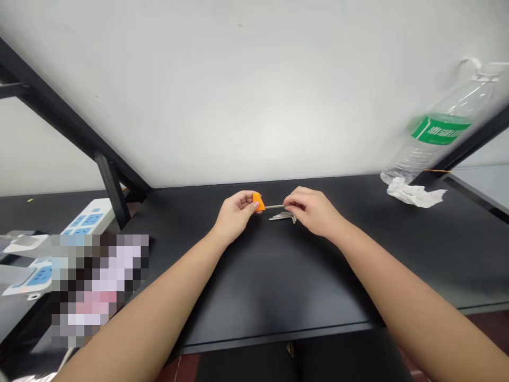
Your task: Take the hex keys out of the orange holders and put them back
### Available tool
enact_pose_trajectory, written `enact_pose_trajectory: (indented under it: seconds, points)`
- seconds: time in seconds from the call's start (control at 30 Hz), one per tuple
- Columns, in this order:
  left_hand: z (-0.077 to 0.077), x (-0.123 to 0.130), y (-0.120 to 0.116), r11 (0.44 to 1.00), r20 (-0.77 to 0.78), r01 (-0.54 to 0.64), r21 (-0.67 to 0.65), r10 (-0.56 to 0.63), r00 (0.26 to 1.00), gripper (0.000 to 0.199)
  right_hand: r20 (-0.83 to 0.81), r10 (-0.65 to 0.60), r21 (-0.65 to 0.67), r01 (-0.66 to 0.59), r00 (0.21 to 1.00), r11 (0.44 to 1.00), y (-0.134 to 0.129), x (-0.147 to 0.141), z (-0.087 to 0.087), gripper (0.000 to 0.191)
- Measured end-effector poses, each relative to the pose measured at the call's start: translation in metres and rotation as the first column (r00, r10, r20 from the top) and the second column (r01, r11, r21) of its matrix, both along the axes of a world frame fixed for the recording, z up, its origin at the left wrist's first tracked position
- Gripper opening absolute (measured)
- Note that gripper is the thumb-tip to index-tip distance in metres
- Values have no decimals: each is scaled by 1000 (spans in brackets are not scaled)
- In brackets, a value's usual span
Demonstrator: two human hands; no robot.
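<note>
My left hand pinches an orange holder between thumb and fingers above the black table. A thin metal hex key reaches from the holder's right side to my right hand, whose fingertips close on its far end. Just below it, several silver L-shaped hex keys lie together on the table, their bent ends near my right fingers. The right fingertips partly hide the end of the held key.
A large clear bottle with a green label stands at the back right, with a crumpled white tissue beside its base. White power strips and a blurred-out object are at the left. Black frame bars flank the table.
</note>
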State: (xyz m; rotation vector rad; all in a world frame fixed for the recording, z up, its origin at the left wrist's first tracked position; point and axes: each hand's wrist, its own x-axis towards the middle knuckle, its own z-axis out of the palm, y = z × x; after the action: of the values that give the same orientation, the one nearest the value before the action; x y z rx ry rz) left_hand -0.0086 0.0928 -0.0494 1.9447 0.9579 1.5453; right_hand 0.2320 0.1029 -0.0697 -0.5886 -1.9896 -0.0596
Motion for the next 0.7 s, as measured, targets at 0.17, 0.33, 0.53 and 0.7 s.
enact_pose_trajectory:
  seconds: [0.17,0.33,0.53,0.7]
  points:
    - [-1,1,-2,998,-40,57,-17,-57,998,37,-38,26,-157,-32,999,987,1,1,0,18]
    - [-2,2,-3,999,-71,49,-21,-51,996,37,-149,93,-550,-160,985,820,-4,-7,0,9]
    - [-6,7,-6,988,-170,68,-136,-91,981,31,-332,310,-646,-454,891,613,-5,-29,-10,17]
    - [-10,6,-1,984,-90,93,-151,-108,990,29,-109,130,-496,-167,985,852,0,-23,-11,14]
